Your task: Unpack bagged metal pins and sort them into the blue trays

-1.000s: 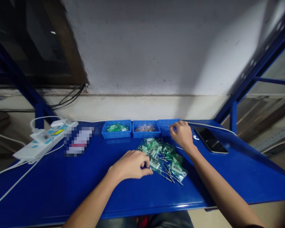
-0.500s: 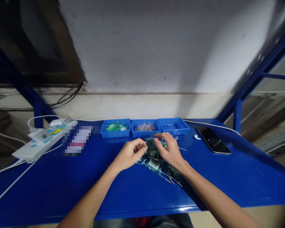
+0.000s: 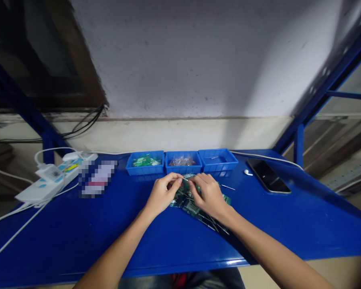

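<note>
My left hand (image 3: 165, 190) pinches one end of a thin metal pin (image 3: 185, 179) between thumb and fingertips. At the pin's other end, the thumb and fingers of my right hand (image 3: 209, 195) are closed together on it. Beneath both hands lies a heap of small clear-and-green plastic packets (image 3: 191, 206). Several long thin metal pins (image 3: 213, 224) stick out of the heap toward the front edge; they resemble blind rivets. My right hand covers part of the heap. One loose pin (image 3: 228, 187) lies just right of that hand.
Three blue bins line the back: green packets in the left bin (image 3: 129, 168), small clear-brown pieces in the middle bin (image 3: 183, 169), a few pins in the right bin (image 3: 219, 165). A white earbud (image 3: 248, 173) and phone (image 3: 269, 176) lie right. A power strip (image 3: 33, 190) with cables sits left.
My right hand has moved slightly left and closed its fingers near my left fingertips, where the thin pin now shows between them. My left hand stays nearly in place.
</note>
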A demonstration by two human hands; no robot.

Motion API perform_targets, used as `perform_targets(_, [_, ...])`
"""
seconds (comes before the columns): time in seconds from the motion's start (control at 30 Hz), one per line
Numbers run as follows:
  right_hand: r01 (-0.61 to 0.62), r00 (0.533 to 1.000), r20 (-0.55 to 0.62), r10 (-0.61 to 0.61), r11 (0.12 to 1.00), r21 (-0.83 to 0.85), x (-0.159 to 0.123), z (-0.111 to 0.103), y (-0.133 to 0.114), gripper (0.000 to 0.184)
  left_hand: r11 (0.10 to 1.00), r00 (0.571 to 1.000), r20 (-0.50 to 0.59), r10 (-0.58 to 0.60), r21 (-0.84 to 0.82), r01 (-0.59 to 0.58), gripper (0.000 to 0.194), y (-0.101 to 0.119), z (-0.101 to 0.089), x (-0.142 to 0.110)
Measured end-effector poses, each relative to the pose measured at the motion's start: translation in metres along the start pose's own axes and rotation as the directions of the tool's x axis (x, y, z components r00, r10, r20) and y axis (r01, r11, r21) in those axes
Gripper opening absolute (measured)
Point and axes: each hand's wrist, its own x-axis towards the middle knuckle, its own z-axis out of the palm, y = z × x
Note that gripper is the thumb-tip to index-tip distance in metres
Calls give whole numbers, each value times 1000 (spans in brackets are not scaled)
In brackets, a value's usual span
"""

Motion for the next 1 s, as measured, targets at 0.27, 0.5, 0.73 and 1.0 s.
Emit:
perform_targets(0.27, [-10,999,45,8,999,32,1,0,-1,26,953,990,-15,142,272,-132,25,-4,-1,-1])
perform_targets(0.5, [-10,996,90,6,999,50,0,1,1,26,892,984,7,175,421,-162,31,-7,-3,-2])
perform_targets(0.73, [-11,997,76,6,997,75,-1,1,-4,28,773,943,31,331,564,-290,27,-7,-4,-2])
perform_targets(1.0, [-115,993,47,108,973,199,-1,4,0,30,782,922,167,348,492,-384,28,-7,-5,-2])
